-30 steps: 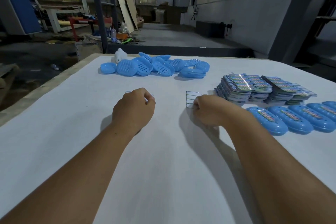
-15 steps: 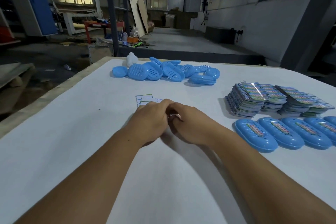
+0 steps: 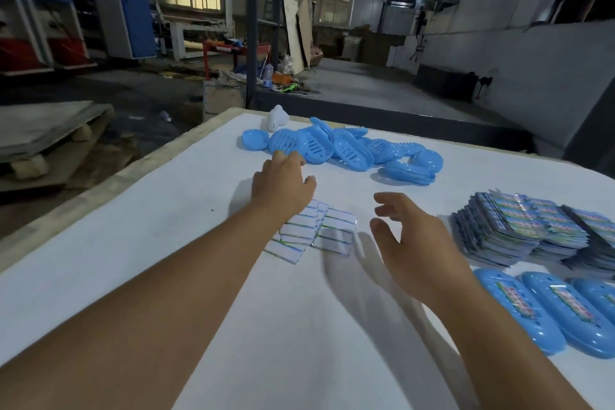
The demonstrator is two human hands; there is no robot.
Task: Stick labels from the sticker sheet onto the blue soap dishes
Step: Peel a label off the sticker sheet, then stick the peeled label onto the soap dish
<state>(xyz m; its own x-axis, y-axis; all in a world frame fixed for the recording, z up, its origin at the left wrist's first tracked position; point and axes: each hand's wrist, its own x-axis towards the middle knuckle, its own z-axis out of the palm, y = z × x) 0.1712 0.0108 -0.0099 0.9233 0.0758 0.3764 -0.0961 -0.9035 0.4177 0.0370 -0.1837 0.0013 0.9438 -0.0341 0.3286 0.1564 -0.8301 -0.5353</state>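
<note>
Soap dishes [image 3: 339, 148], blue, unlabelled: heaped at the far side of your white table [image 3: 166, 210]. Labelled soap dishes [image 3: 519, 313]: in a row at your right. Sticker sheet [image 3: 319, 230]: flat at table centre, partly under your left wrist. Your left hand [image 3: 283, 181]: fingers spread, reaching toward the heap, holding nothing. Your right hand [image 3: 409, 240]: fingers loosely apart, above the table beside the sheet. Label stacks [image 3: 532, 230]: far right.
</note>
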